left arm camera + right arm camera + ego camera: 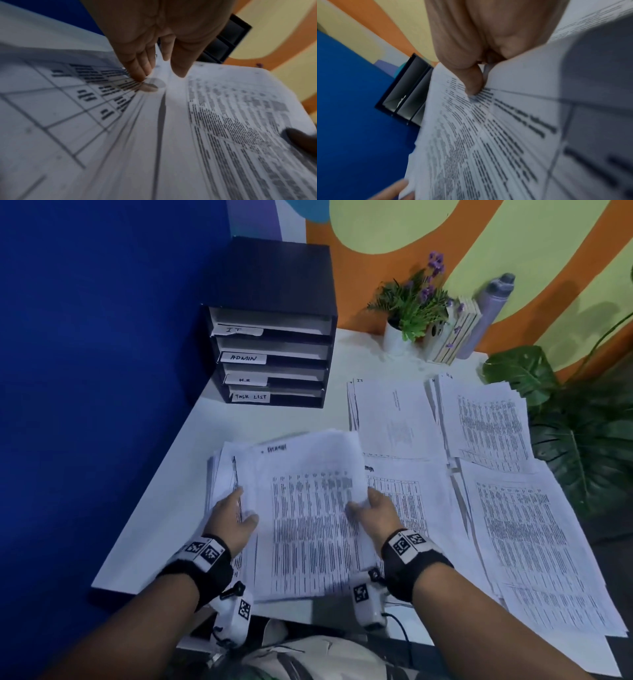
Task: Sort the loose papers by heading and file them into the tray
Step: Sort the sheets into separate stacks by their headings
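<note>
Black tray [274, 275] at back left of tabletop [164, 508], slots labelled IT, ADMIN, H.R, TASK LIST; contents unclear. Top sheet [308, 525] of the near stack pinched at its right edge by right hand [375, 513]; left hand [233, 517] fingers straight, tips under a sheet edge. IT pile [394, 419] and H.R pile [486, 419] farther right.

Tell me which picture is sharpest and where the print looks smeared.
Head view: sharpest, tray labels readable, though the held sheet smears. Left wrist view: blurred print, fingers cast a shadow. Right wrist view: blurriest, sheet shaded at right.
</note>
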A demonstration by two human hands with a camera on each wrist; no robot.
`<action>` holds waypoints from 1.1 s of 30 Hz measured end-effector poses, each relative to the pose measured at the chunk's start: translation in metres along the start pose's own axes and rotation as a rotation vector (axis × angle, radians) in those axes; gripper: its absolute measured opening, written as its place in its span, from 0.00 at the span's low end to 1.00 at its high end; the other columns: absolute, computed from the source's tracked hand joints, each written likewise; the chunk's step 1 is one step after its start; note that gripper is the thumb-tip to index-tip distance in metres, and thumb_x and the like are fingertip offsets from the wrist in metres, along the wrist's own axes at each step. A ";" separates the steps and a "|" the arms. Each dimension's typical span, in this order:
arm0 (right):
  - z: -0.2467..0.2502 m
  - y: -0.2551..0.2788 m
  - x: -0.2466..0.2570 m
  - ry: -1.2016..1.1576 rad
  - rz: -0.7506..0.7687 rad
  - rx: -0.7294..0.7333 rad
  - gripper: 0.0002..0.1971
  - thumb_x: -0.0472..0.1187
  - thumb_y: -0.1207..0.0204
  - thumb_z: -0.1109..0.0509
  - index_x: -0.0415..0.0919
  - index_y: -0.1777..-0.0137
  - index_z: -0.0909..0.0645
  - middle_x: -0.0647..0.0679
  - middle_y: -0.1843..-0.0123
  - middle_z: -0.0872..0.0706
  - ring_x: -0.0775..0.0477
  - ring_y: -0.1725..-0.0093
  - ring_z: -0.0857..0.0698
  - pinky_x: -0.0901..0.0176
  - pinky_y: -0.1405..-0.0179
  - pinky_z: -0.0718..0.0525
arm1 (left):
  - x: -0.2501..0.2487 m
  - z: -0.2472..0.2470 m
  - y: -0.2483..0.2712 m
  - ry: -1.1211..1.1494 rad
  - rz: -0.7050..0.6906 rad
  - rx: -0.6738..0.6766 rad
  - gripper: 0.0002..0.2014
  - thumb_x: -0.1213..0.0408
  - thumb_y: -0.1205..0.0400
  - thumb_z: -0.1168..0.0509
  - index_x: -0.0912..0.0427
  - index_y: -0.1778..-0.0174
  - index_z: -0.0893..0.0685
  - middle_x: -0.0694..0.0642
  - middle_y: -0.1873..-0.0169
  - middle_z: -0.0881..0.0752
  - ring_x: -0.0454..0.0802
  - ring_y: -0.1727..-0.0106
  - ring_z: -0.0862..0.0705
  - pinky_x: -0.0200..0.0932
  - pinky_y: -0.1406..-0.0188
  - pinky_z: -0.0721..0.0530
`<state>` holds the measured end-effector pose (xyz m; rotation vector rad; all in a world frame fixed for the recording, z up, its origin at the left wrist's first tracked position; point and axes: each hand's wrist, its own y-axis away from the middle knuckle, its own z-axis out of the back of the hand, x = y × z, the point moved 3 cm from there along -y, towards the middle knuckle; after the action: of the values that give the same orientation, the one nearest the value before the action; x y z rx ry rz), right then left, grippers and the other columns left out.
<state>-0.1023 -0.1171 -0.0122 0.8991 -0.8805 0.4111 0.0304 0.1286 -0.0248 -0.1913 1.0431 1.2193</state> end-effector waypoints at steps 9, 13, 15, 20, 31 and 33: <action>0.011 -0.001 0.005 -0.250 0.046 -0.069 0.06 0.29 0.20 0.32 0.39 0.54 0.17 0.46 0.64 0.18 0.46 0.62 0.20 0.55 0.60 0.19 | -0.009 0.008 0.004 0.163 0.008 -0.033 0.17 0.66 0.17 0.35 0.54 0.32 0.20 0.49 0.42 0.14 0.51 0.40 0.17 0.45 0.34 0.23; 0.019 -0.007 0.000 -0.194 0.042 -0.102 0.05 0.33 0.19 0.32 0.38 0.57 0.18 0.45 0.67 0.22 0.45 0.64 0.24 0.50 0.59 0.22 | -0.007 0.016 0.003 0.189 0.073 -0.125 0.13 0.66 0.21 0.29 0.56 0.40 0.17 0.53 0.48 0.12 0.55 0.46 0.14 0.46 0.40 0.19; 0.020 -0.008 -0.002 -0.179 0.032 -0.063 0.05 0.36 0.20 0.30 0.36 0.56 0.19 0.43 0.66 0.23 0.45 0.63 0.24 0.50 0.60 0.22 | -0.006 0.019 0.003 0.206 0.082 -0.147 0.12 0.65 0.22 0.27 0.55 0.44 0.17 0.52 0.50 0.12 0.54 0.48 0.14 0.45 0.43 0.19; 0.014 -0.005 0.000 -0.163 0.045 -0.028 0.06 0.39 0.20 0.28 0.36 0.53 0.19 0.45 0.65 0.21 0.46 0.64 0.22 0.51 0.62 0.19 | -0.011 0.021 0.009 0.309 0.085 -0.228 0.09 0.63 0.23 0.26 0.53 0.49 0.17 0.51 0.54 0.13 0.52 0.51 0.16 0.41 0.46 0.22; 0.024 -0.005 0.001 -0.351 0.067 -0.079 0.08 0.28 0.21 0.31 0.42 0.49 0.19 0.44 0.57 0.15 0.45 0.60 0.18 0.51 0.57 0.17 | -0.002 0.021 0.003 0.262 0.111 -0.236 0.12 0.61 0.16 0.35 0.62 0.41 0.15 0.56 0.47 0.13 0.57 0.43 0.16 0.45 0.42 0.23; 0.017 -0.003 0.005 -0.330 0.086 -0.030 0.11 0.29 0.21 0.32 0.42 0.42 0.23 0.40 0.55 0.16 0.44 0.61 0.18 0.52 0.64 0.16 | -0.010 0.010 0.004 0.361 0.105 -0.140 0.18 0.53 0.17 0.36 0.61 0.37 0.17 0.57 0.39 0.14 0.56 0.38 0.17 0.47 0.35 0.23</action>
<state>-0.1054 -0.1328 -0.0039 0.9181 -1.2280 0.3267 0.0329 0.1297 -0.0109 -0.4838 1.2916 1.3855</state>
